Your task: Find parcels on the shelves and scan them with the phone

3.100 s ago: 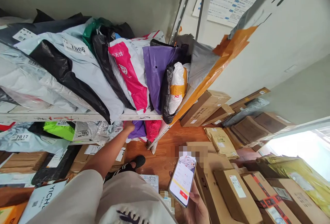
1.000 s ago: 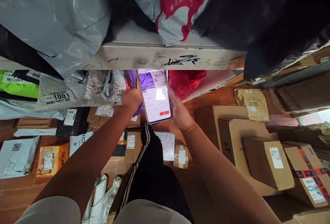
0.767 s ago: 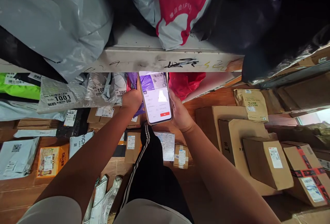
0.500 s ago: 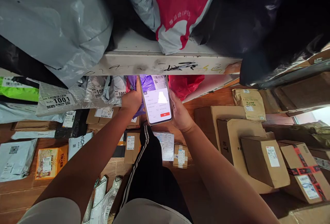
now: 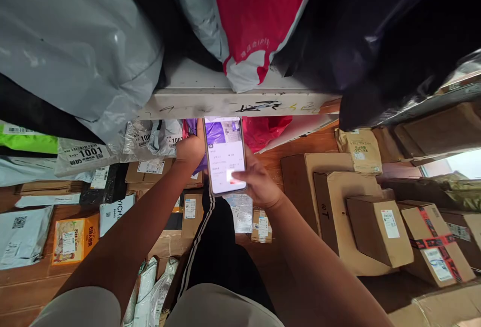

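Observation:
My right hand (image 5: 256,182) is closed round a smartphone (image 5: 224,154), its thumb lying across the lower part of the lit screen. The phone is held below the edge of a white metal shelf (image 5: 233,104) and its screen shows a purple parcel with a barcode label. Just left of the phone, my left hand (image 5: 190,147) grips a purple plastic mailer (image 5: 194,127) on the lower shelf level, fingers curled on it. A red bag (image 5: 263,130) lies to the right of the phone.
Grey, red-and-white and black mailers (image 5: 248,31) overhang the shelf above. A silver parcel marked 1001 (image 5: 84,154) and a green one (image 5: 28,142) lie at left. Several cardboard boxes (image 5: 361,216) crowd the wooden floor at right. My black-trousered leg (image 5: 221,252) reaches forward.
The head has dropped from the upper shelf to the lower level. The phone came up next to the purple mailer, and my right thumb has now moved onto the screen's lower part.

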Tool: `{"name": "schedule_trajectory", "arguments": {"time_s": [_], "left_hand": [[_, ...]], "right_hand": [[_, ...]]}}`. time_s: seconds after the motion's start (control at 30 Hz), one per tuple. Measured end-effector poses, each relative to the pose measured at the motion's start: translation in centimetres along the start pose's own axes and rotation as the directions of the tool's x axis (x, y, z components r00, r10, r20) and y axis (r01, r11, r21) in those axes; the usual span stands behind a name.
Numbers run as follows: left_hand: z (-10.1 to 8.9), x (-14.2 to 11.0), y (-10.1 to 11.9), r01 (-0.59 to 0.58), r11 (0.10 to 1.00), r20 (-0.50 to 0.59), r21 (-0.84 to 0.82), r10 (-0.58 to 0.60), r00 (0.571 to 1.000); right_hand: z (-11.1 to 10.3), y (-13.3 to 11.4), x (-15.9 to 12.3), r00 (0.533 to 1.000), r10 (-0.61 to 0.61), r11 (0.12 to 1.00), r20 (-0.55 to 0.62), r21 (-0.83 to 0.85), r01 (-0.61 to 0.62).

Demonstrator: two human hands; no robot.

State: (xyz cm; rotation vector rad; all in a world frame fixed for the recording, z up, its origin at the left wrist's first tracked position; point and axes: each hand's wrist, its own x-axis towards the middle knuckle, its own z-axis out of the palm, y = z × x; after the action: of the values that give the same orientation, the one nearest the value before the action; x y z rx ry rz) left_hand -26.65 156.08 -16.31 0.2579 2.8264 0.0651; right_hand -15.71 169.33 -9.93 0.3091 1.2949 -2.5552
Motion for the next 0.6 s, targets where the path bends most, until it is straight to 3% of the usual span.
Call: {"name": "schedule_trajectory", "arguments": {"time_s": [0.13,0.27,0.6], "left_hand": [[0.0,0.1,-0.1,-0.028,0.998,-0.027,0.056,0.029,0.999],[0.5,0.4,-0.3,-0.061,0.989,-0.038,0.131,0.067,0.997],[0.6,0.5,-0.5,-0.070,0.974,-0.101,0.215,0.094,0.991]], "right_hand": [[-0.1,0.6,-3.1,0.995,0.082,0.997,0.053,-0.010,-0.081],[-0.2,0.7,-5.7,0.993,0.090,0.995,0.079,-0.049,-0.086],[-0.5,-0.5,-11.2,0.999,-0.007,1.000,-0.048,0.007,0.007]]}}
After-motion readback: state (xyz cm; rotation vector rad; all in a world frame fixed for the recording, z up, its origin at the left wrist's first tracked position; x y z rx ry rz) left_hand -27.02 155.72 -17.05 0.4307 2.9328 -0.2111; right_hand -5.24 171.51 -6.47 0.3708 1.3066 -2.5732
